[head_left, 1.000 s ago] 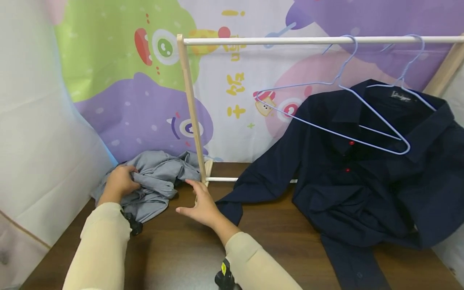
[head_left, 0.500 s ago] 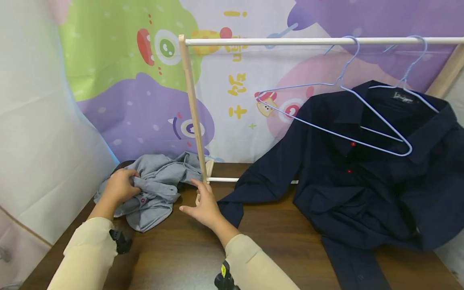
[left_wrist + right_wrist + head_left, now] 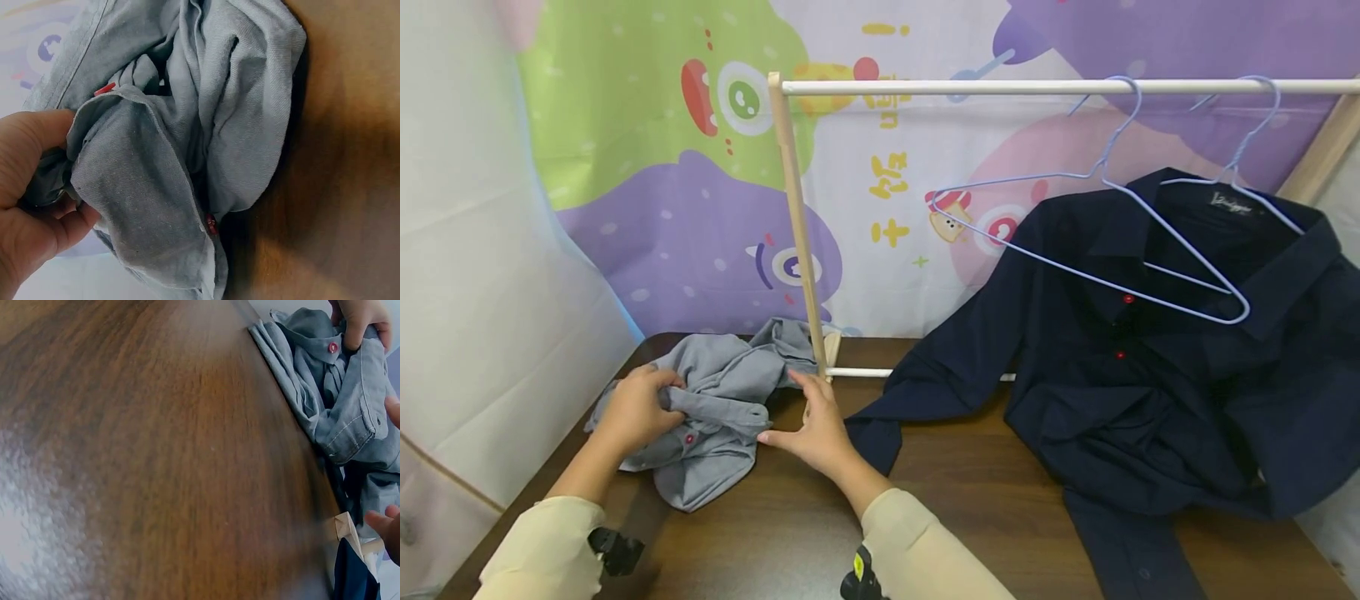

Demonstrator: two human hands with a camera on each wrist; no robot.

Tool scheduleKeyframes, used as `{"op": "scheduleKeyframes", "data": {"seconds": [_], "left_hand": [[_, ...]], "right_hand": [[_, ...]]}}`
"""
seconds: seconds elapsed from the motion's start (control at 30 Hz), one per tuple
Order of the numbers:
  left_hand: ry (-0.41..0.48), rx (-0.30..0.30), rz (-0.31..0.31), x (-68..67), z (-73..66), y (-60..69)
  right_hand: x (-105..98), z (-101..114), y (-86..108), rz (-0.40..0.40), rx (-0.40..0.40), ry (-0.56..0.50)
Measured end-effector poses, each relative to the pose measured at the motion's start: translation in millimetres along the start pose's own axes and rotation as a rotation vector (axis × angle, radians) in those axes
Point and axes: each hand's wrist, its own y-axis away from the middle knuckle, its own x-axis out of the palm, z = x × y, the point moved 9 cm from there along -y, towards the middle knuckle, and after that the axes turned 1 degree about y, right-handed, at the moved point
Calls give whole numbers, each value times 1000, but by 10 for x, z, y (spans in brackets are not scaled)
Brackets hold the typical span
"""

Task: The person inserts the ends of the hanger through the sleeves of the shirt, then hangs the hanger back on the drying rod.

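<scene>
A crumpled grey shirt [image 3: 718,375] with red buttons lies on the table at the left. My left hand [image 3: 638,412] grips its left part; in the left wrist view the thumb and fingers of that hand [image 3: 31,200] pinch a fold of the cloth. My right hand [image 3: 820,433] is at the shirt's right side, thumb and forefinger spread apart and holding nothing. Its thumb tip is close to the cloth; whether it touches, I cannot tell. In the right wrist view the shirt [image 3: 350,419] shows a stitched band between both hands.
A wooden-framed rack [image 3: 797,225] with a white top bar [image 3: 940,87] stands behind. On it hang a bare light-blue wire hanger [image 3: 1075,271] and a dark navy shirt [image 3: 1075,400] on another hanger. The navy sleeve reaches the brown table [image 3: 760,542] near my right hand.
My left hand has drawn the grey shirt toward me and slightly left, and a red button has come into view. The right hand has barely moved, its thumb now nearer the shirt.
</scene>
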Motion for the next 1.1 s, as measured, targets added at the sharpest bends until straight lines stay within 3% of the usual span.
{"op": "scheduleKeyframes", "data": {"seconds": [0.33,0.53,0.63,0.83,1.1], "left_hand": [[27,49,-12,-65,-279,193],[115,98,-8,-36,-469,216],[149,104,-3,-10,-544,216],[181,92,7,13,-651,210],[214,114,5,-21,-826,227]], "right_hand": [[125,26,41,136,15,51],[191,76,43,194,-7,-35],[177,90,33,171,-3,-70],[32,94,28,51,-28,-92],[-143,87,55,-21,32,-161]]}}
